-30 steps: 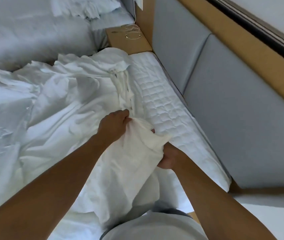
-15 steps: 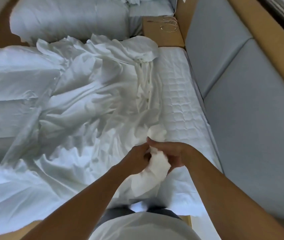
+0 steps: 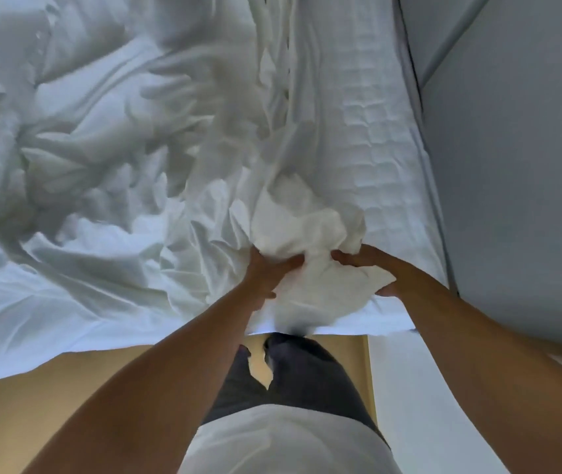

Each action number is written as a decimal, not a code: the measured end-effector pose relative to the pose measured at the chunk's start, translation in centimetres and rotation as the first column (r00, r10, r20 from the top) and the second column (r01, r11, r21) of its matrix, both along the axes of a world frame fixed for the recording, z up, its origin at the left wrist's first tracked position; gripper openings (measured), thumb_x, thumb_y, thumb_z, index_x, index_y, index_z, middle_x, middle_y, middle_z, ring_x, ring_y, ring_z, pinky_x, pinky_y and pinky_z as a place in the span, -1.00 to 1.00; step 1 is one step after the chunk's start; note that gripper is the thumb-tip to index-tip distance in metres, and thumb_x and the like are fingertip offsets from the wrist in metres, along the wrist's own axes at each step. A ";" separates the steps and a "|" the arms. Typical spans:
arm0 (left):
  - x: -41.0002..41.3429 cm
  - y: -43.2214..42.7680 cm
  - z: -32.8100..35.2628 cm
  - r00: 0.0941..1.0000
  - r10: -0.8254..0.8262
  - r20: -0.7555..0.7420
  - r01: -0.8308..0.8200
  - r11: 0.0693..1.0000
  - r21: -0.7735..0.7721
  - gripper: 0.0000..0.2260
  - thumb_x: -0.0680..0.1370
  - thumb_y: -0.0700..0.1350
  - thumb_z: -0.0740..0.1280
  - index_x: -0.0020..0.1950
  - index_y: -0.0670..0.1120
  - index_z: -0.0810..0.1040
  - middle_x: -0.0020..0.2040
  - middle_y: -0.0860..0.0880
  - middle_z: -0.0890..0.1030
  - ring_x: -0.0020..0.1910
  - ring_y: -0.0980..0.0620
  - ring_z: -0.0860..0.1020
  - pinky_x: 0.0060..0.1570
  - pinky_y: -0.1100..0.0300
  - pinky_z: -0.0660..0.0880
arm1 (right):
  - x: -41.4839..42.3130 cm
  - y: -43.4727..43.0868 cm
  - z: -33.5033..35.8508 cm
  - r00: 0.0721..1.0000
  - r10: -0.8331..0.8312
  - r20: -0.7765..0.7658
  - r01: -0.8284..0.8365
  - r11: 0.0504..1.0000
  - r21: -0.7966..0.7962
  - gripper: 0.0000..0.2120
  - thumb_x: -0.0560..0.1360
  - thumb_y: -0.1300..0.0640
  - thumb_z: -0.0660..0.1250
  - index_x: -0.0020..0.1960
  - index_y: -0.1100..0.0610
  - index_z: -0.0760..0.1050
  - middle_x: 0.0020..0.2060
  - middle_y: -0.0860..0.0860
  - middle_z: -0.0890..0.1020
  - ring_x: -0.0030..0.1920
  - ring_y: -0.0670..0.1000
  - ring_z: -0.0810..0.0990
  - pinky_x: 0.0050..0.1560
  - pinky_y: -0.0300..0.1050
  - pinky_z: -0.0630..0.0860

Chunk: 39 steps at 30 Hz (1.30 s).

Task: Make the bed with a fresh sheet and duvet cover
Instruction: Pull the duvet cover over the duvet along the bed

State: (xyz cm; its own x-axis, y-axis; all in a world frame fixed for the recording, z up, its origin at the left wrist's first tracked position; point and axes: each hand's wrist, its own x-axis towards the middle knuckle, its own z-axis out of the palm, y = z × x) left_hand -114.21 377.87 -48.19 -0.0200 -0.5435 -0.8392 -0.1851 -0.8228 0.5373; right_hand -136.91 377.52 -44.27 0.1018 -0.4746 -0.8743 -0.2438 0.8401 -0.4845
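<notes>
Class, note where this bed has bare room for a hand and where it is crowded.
Free: the quilted mattress strip between the crumpled sheet and the grey padded wall. Crowded: left and centre under its folds, and the near corner where left hand and right hand grip it.

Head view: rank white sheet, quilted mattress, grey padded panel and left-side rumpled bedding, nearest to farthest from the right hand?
1. White sheet, gripped by the right hand.
2. Quilted mattress, under it.
3. Grey padded panel, rightward.
4. Rumpled bedding, far left.
</notes>
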 end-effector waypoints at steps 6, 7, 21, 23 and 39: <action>-5.2 -1.2 -8.2 0.832 -0.278 0.479 0.385 0.912 -0.139 -0.80 0.59 -0.11 0.31 0.12 -0.18 0.60 0.04 -0.17 0.66 0.15 -0.21 0.60 0.00 0.13 0.45 | -3.2 -0.6 -8.1 0.911 0.166 -0.378 -0.129 0.984 0.121 -0.60 0.57 -0.02 0.38 0.32 0.17 0.49 0.26 0.13 0.59 0.22 0.18 0.57 0.24 0.08 0.54; -5.5 -1.3 -9.4 0.767 -0.351 0.537 0.476 0.873 -0.109 -0.75 0.61 -0.10 0.26 0.14 -0.24 0.59 0.11 -0.21 0.65 0.18 -0.22 0.58 0.07 0.10 0.45 | -3.0 -1.1 -9.6 0.888 -0.009 -0.460 0.006 1.000 -0.007 -0.56 0.55 -0.09 0.38 0.29 0.17 0.49 0.24 0.12 0.59 0.16 0.17 0.57 0.16 0.05 0.54; 19.4 7.2 -13.4 0.265 0.073 0.961 0.514 0.833 -0.205 -0.32 0.34 0.41 0.41 0.22 -0.06 0.46 0.19 -0.25 0.44 0.12 -0.34 0.43 0.11 -0.21 0.37 | -6.0 6.2 -19.9 0.677 -0.045 -0.735 -0.113 0.980 -0.165 -0.33 0.54 -0.39 0.20 -0.17 0.26 0.57 -0.35 0.13 0.63 -0.22 0.19 0.64 -0.20 -0.04 0.46; 24.0 7.9 -14.1 0.315 0.237 0.919 0.044 0.964 -0.263 -0.21 0.31 0.49 0.33 0.30 -0.05 0.41 0.30 -0.27 0.37 0.23 -0.37 0.38 0.19 -0.23 0.35 | -2.6 5.5 -20.9 0.590 -0.114 -0.799 -0.016 0.988 -0.153 -0.41 0.55 -0.30 0.27 0.20 0.23 0.46 0.03 0.19 0.62 0.05 0.22 0.60 0.03 0.03 0.49; 33.7 7.6 -15.6 0.829 0.552 0.086 -0.469 0.771 -0.431 -0.66 0.43 0.01 0.58 0.11 -0.02 0.58 -0.03 0.11 0.66 0.07 0.00 0.64 -0.14 0.27 0.51 | 24.3 6.5 -20.1 0.569 0.137 -0.811 -0.542 0.804 -0.244 0.00 0.33 -0.45 0.37 0.56 -0.35 -0.16 0.62 -0.03 -0.19 0.60 0.26 -0.13 0.36 0.59 0.12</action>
